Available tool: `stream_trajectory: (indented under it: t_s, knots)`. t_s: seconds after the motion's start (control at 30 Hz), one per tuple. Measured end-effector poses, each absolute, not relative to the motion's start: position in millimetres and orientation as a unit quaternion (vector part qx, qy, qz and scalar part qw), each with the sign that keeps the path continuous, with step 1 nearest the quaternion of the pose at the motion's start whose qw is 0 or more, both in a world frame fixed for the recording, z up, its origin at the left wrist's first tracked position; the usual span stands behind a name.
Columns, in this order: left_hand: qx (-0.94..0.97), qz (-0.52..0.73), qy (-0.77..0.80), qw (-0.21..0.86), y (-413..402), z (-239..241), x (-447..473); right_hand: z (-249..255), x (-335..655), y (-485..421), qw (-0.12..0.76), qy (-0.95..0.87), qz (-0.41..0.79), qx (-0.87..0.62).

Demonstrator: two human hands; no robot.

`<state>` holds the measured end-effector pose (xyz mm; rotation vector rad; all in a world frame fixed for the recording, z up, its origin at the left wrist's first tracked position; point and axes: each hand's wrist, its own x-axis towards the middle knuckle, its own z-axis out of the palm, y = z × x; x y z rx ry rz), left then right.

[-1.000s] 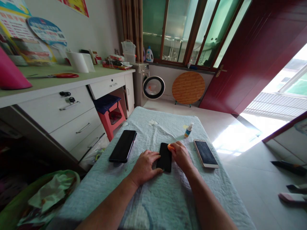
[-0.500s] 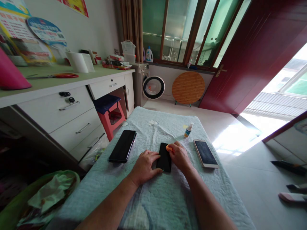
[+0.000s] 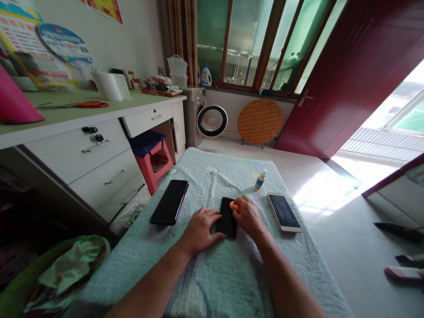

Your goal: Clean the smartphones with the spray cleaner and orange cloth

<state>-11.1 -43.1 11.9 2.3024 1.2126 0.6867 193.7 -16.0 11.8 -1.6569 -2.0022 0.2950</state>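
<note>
A black phone [image 3: 227, 215] lies face up in the middle of a pale green cloth-covered table [image 3: 215, 269]. My left hand [image 3: 200, 230] lies flat on the cloth, fingers spread, with its fingertips and thumb against the phone's left and near edges. My right hand [image 3: 248, 216] is curled over the phone's right side and pinches a small orange cloth [image 3: 234, 205] against the screen's upper right part.
A larger black phone [image 3: 170, 201] lies to the left, a gold-rimmed phone [image 3: 284, 212] to the right. A small white bottle [image 3: 260, 179] stands beyond them. White drawers [image 3: 99, 154] and a red stool [image 3: 153, 154] are left; a green bag [image 3: 56, 274] sits near left.
My right hand with the orange cloth has shifted slightly left across the phone's screen. My left hand and everything else have stayed put.
</note>
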Motion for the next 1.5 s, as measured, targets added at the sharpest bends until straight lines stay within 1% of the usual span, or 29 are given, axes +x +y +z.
stream_trajectory:
  t_s: [0.43, 0.77, 1.5]
  knots:
    - [0.834, 0.254, 0.438, 0.22, -43, 8, -11, 0, 194, -7, 0.277, -0.686, 0.06, -0.67]
    - [0.833, 0.257, 0.438, 0.22, -43, 10, -11, -6, 191, 2, 0.322, -0.704, 0.091, -0.626]
    - [0.839, 0.241, 0.44, 0.213, -45, 18, -9, 7, 170, -1, 0.264, -0.774, 0.07, -0.571]
